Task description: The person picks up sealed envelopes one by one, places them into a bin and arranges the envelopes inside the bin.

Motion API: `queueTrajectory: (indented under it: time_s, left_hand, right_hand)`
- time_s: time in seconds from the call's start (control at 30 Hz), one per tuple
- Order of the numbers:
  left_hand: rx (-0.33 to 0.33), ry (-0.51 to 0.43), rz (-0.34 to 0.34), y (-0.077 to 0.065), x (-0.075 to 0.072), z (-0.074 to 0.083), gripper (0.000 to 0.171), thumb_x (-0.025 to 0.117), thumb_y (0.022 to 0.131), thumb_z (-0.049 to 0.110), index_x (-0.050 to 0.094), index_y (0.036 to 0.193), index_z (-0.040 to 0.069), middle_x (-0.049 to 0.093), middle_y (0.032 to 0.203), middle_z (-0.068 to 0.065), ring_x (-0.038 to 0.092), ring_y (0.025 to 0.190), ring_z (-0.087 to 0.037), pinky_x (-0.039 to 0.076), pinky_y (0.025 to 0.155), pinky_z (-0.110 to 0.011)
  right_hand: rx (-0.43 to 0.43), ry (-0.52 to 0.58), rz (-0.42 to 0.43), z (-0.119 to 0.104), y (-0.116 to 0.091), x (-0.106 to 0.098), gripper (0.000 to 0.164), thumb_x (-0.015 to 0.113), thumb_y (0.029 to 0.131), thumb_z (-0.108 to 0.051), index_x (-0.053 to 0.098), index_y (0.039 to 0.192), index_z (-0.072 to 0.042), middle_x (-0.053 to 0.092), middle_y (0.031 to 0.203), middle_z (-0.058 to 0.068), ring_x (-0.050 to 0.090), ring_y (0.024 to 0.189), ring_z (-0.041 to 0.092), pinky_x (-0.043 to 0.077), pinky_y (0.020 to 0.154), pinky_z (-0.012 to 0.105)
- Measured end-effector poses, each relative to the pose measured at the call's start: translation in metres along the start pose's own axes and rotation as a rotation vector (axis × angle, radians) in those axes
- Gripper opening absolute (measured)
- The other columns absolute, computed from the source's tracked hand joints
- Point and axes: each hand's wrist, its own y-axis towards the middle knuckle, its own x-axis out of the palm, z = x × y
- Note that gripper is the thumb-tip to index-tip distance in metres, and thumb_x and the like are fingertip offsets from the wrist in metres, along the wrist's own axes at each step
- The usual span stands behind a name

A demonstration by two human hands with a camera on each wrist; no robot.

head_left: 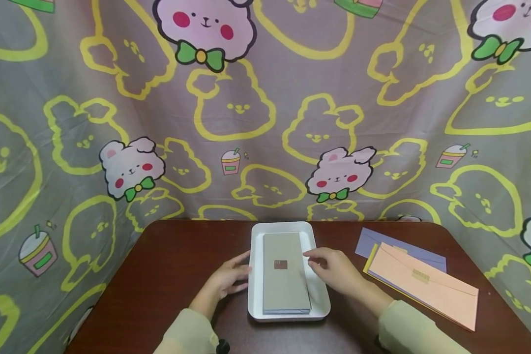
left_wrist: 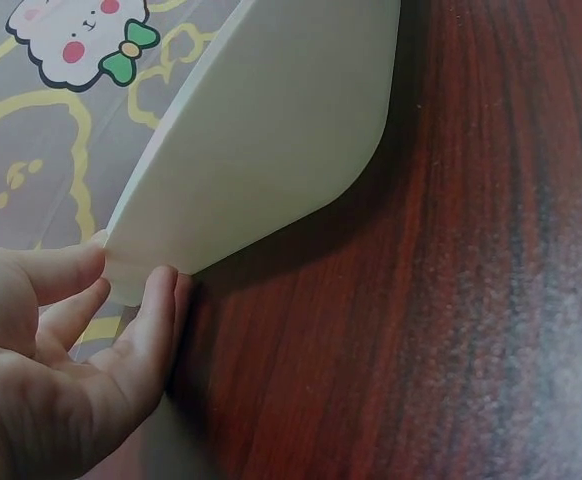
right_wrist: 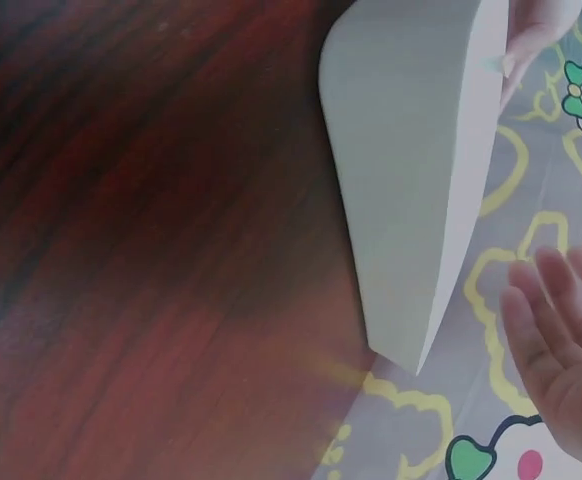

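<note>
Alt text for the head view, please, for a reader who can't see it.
A person's left hand touches the side of a white tray holding a beige-topped paper stack, while the right hand is by the opposite rim. Coloured envelopes lie to the right on the dark brown table.

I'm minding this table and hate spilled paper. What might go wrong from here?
Only the left hand seems to hold the white tray, while the right hand hovers by its edge, so it may twist or tip. If it tips, the gray-topped stack inside could slide. The right sleeve is close to the peach envelope and might nudge it.
</note>
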Motion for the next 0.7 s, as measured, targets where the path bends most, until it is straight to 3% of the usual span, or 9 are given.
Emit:
queueTrajectory:
  time_s: [0.3,0.4,0.6,0.7]
  left_hand:
    - [-0.001,-0.006,-0.001,-0.001,0.000,0.000,0.061,0.060,0.102,0.007,0.037,0.159,0.007,0.058,0.137,-0.027,0.064,0.111,-0.033,0.056,0.093,-0.051]
    - [-0.003,-0.003,0.003,0.000,0.000,0.000,0.060,0.060,0.102,0.007,0.038,0.158,0.007,0.060,0.134,-0.026,0.065,0.110,-0.032,0.056,0.093,-0.050]
    - [0.013,-0.018,-0.003,0.000,0.000,0.001,0.060,0.059,0.102,0.003,0.037,0.158,0.004,0.061,0.131,-0.025,0.064,0.114,-0.032,0.055,0.097,-0.047]
    - [0.011,-0.026,-0.011,0.000,0.001,0.002,0.060,0.058,0.103,0.003,0.036,0.158,0.005,0.059,0.133,-0.026,0.063,0.116,-0.032,0.054,0.099,-0.048]
  right_hand:
    - [0.074,0.015,0.144,0.007,-0.012,-0.013,0.020,0.072,0.093,-0.003,0.077,0.112,-0.007,0.075,0.107,0.003,0.070,0.101,0.024,0.059,0.086,0.046]
    - [0.094,0.039,0.171,0.013,-0.016,-0.021,0.019,0.071,0.094,-0.004,0.076,0.113,-0.007,0.075,0.105,0.003,0.070,0.100,0.023,0.060,0.085,0.040]
    - [0.120,0.118,0.215,0.025,-0.023,-0.043,0.020,0.066,0.098,-0.003,0.073,0.116,-0.002,0.076,0.099,0.011,0.072,0.087,0.020,0.056,0.066,0.027]
    - [0.120,0.100,0.234,0.033,-0.028,-0.054,0.020,0.065,0.098,-0.003,0.072,0.117,-0.003,0.076,0.099,0.010,0.071,0.084,0.015,0.055,0.062,0.025]
